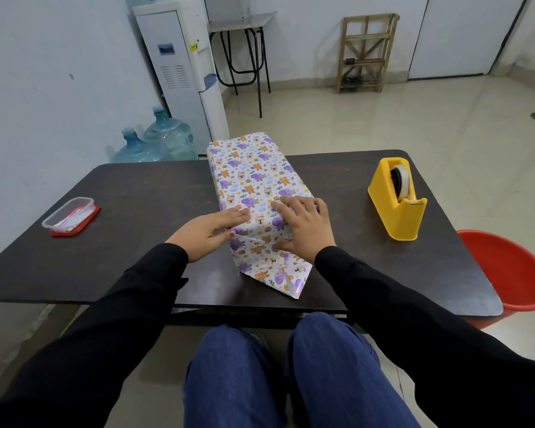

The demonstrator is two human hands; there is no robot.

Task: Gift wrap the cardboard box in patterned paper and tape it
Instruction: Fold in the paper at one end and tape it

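The box (254, 177) lies lengthwise on the dark table (136, 193), covered in white paper printed with purple elephants and orange bears. No cardboard shows. At its near end a loose paper flap (275, 273) hangs down to the tabletop. My left hand (212, 231) presses flat against the box's near left corner, fingers straight on the paper. My right hand (303, 225) lies spread over the near top edge, thumb down on the end face. A yellow tape dispenser (397, 200) stands to the right, apart from both hands.
A clear plastic container with a red lid (70, 216) sits at the table's left. A red tub (513, 273) stands on the floor by the right corner. Water bottles (161, 140) and a dispenser (186, 66) are behind the table.
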